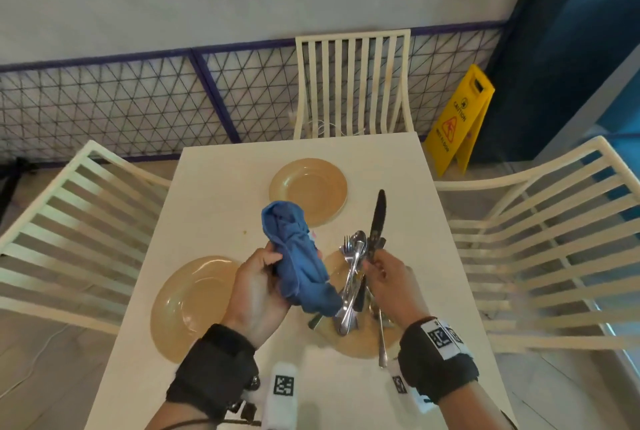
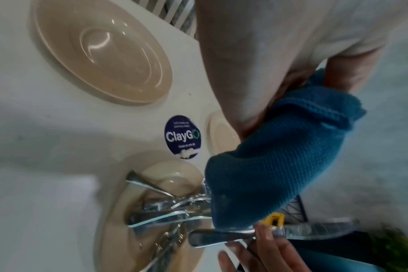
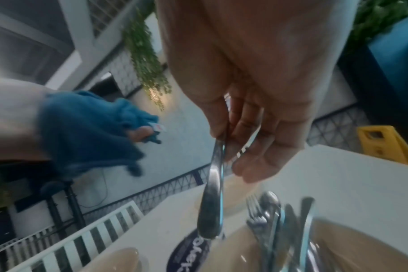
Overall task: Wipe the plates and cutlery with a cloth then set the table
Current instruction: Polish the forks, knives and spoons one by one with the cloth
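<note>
1. Head view: the left hand (image 1: pixel 258 285) is close to the camera, its fingers curled round a blue cloth (image 1: pixel 296 263) held up above the table (image 1: pixel 214 187).
2. The right hand (image 1: pixel 388 277) pinches a knife (image 1: pixel 377 221) by its handle, tip pointing away.
3. Forks and spoons (image 1: pixel 351 277) lie piled on the near plate (image 1: pixel 363 343). A second plate (image 1: pixel 188 305) sits to the left, a third (image 1: pixel 308 188) farther off.
4. Left wrist view: the cloth (image 2: pixel 275 162) hangs from the hand (image 2: pixel 256 55) beside the knife (image 2: pixel 221 237). A round sticker (image 2: pixel 183 137) lies between the plates.
5. Right wrist view: thumb and fingers (image 3: pixel 263 152) pinch the knife (image 3: pixel 213 202) above the blurred pile (image 3: pixel 280 230).
</note>
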Action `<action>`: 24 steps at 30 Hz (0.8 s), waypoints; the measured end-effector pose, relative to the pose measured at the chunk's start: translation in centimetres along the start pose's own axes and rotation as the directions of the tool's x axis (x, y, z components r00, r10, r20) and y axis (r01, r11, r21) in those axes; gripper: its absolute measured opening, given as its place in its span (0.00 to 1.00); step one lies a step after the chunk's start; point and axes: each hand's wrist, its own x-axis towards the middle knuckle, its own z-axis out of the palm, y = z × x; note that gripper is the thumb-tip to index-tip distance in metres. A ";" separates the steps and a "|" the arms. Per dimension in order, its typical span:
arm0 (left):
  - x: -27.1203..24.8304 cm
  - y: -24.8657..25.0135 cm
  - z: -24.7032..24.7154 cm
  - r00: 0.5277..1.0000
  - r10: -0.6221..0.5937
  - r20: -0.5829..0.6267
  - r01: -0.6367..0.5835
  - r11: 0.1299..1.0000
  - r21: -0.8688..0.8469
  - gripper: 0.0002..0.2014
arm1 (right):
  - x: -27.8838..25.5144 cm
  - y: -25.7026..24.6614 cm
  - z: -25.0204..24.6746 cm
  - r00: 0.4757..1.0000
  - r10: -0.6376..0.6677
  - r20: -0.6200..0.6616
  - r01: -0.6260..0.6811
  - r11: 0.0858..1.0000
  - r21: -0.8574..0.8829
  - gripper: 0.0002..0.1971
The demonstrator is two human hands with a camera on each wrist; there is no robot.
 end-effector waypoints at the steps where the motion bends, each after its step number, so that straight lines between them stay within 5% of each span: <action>1: -0.1 0.1 0.4 0.999 0.008 0.050 -0.006 0.999 -0.042 0.32 | -0.7 -1.1 -0.1 0.999 -0.042 0.013 0.042 0.999 -0.023 0.09; 4: -0.3 -0.4 1.3 0.991 0.044 0.123 -0.049 0.998 0.039 0.36 | -2.7 -5.1 -0.3 0.987 -0.141 0.077 0.144 0.989 -0.038 0.10; 10: -1.9 -0.9 0.6 0.982 0.183 0.044 -0.180 0.845 0.504 0.18 | -6.9 -10.9 -0.2 0.957 -0.214 0.196 0.234 0.969 -0.082 0.09; 14: -2.3 0.3 -0.8 0.952 0.301 -0.048 -0.228 0.807 0.545 0.10 | -8.7 -11.5 2.8 0.952 -0.229 0.202 0.211 0.972 0.106 0.10; 18: -2.5 2.8 -1.5 0.925 0.377 -0.047 -0.298 0.798 0.525 0.12 | -10.2 -11.8 4.8 0.967 -0.208 0.149 0.180 0.967 0.180 0.13; 24: -3.2 4.9 -3.1 0.900 0.398 -0.176 -0.317 0.877 0.362 0.12 | -12.1 -12.8 7.5 0.979 -0.172 0.107 0.142 0.961 0.238 0.11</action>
